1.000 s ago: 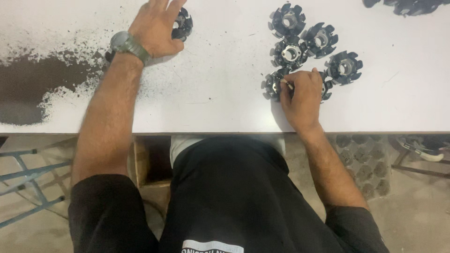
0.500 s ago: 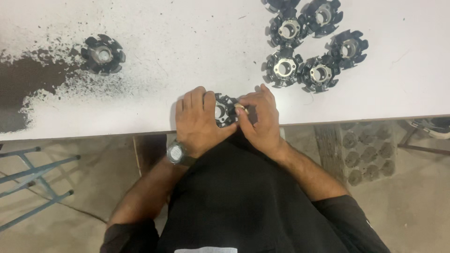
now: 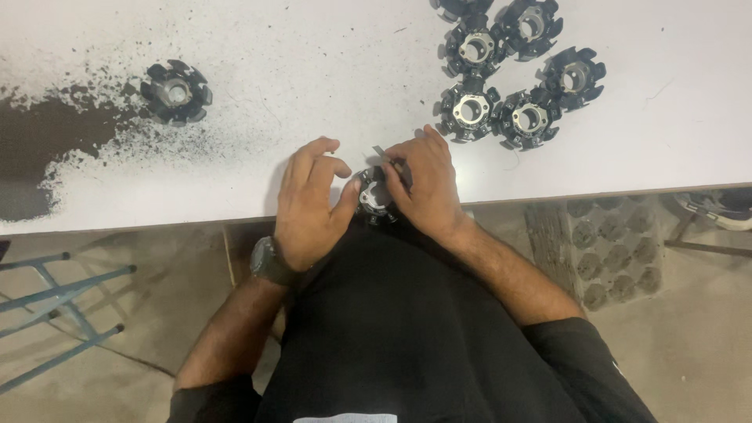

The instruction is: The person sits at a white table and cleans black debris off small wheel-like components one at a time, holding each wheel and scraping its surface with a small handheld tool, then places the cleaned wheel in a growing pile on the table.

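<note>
Fingers [image 3: 333,168] of the left hand [image 3: 309,207] are seen curled and closed against the left side of a black toothed ring part [image 3: 374,196], the thumb pressed to its rim. The part is held at the near edge of the white counter [image 3: 313,86], between both hands and touching each. The right hand [image 3: 427,188] is closed over the part's right and upper side, and a thin grey strip [image 3: 384,153] is pinched at its fingertips, just above the part. The part's open bore is turned upward toward the camera. Neither hand is judged nearer; contact is shared. Six like parts [image 3: 470,110] are grouped well apart at upper right, and one [image 3: 174,92] is noted alone by the dark powder [image 3: 39,149] at left.
</note>
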A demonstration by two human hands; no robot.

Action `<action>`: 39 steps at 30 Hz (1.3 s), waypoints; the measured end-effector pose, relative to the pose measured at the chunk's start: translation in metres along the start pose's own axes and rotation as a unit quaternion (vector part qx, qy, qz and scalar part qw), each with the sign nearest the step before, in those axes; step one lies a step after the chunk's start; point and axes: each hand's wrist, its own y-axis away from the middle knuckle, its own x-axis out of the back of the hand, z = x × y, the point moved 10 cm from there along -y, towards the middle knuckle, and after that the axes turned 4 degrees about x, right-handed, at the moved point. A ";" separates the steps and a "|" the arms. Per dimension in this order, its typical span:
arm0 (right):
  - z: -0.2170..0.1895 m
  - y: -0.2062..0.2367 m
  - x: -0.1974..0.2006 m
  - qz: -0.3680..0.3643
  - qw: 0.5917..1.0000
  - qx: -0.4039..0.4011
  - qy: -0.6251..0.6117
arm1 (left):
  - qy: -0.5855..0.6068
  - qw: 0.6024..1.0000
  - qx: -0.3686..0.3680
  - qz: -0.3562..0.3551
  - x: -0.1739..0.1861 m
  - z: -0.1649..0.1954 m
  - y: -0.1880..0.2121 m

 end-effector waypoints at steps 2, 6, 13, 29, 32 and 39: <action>0.000 0.002 0.000 0.006 1.000 -0.013 -0.015 | -0.006 0.999 0.003 0.031 0.005 0.008 0.008; 0.005 0.007 0.001 0.010 0.997 -0.056 -0.048 | -0.063 0.996 -0.051 0.023 -0.014 0.040 0.021; 0.001 0.005 0.001 0.003 0.999 -0.026 -0.027 | -0.062 0.997 -0.049 -0.014 -0.011 0.029 0.002; -0.029 0.025 0.007 0.024 0.999 0.026 -0.009 | 0.013 0.999 0.032 0.030 -0.017 -0.004 0.002; -0.032 0.022 0.008 0.023 0.999 0.036 0.008 | 0.028 0.999 0.009 0.044 -0.011 0.000 0.002; -0.033 0.014 0.009 -0.012 1.000 0.011 0.010 | 0.000 0.999 -0.034 0.020 -0.019 0.006 0.001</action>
